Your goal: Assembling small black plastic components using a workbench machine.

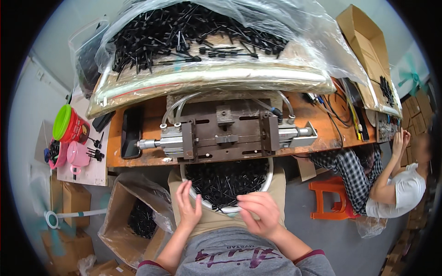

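Note:
A round white basin (270, 174) rests on my lap, under the front edge of the bench. It is filled with thin black plastic parts (225, 181), and a few lie across its near rim. My left hand (188, 208) is at the basin's near left rim, its fingers stretched and the thumb apart, with nothing in it. At the near right rim, my right hand (260, 211) has its thumb and forefinger close together in a pinch beside the black parts. What lies between those fingertips is too small to tell. Above the basin, a metal fixture (205, 154) with two air cylinders sits empty-jawed on the bench.
A plastic-lined tray (216, 80) of black parts spans the back of the wooden bench (115, 156). Left stand a red bucket (76, 126) and a pink container (78, 154). A lined carton (117, 221) is on the floor. A co-worker (396, 188) sits right, by an orange stool (329, 198).

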`<state>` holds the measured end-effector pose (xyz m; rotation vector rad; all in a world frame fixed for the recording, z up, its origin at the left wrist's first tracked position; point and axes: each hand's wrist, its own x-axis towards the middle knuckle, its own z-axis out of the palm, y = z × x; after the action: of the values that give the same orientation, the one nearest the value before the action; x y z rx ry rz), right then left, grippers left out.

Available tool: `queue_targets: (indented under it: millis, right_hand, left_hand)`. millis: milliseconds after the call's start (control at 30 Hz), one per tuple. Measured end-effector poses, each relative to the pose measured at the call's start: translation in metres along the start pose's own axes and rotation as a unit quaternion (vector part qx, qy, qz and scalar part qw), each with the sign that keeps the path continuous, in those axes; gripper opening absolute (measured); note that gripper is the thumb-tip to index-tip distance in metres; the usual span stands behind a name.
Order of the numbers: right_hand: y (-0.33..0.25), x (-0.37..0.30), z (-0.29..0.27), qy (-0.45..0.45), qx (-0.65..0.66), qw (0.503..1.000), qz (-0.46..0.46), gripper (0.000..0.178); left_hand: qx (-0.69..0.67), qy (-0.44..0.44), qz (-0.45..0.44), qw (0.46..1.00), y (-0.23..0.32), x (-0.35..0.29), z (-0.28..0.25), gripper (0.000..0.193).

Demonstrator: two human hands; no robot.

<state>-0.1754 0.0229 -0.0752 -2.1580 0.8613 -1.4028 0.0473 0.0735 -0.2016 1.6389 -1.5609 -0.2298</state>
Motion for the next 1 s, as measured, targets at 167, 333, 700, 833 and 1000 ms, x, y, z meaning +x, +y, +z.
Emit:
queue_targets:
  millis: [167,333,700,833,1000]
  right_hand:
    - [-0.088,0.083,0.005,0.446,0.205,0.855,-0.168,0.039]
    - [-0.173,0.071,-0.021,0.403,0.422,0.812,-0.035,0.043]
    - [-0.167,0.07,0.005,0.569,0.5,0.636,-0.149,0.033]
    - [-0.106,0.067,-0.002,0.519,0.291,0.752,-0.284,0.027]
    - [-0.096,0.083,-0.031,0.414,0.345,0.807,-0.241,0.027]
  left_hand:
    - [-0.078,-0.038,0.093,0.992,0.028,0.019,0.018,0.056]
    - [-0.097,-0.058,0.131,0.985,0.039,0.018,0.018,0.054]
    - [-0.146,-0.083,0.162,0.972,0.048,0.017,0.021,0.059]
    - [-0.173,-0.074,0.162,0.969,0.05,0.022,0.022,0.061]
    - [-0.157,-0.087,0.169,0.969,0.049,0.022,0.027,0.063]
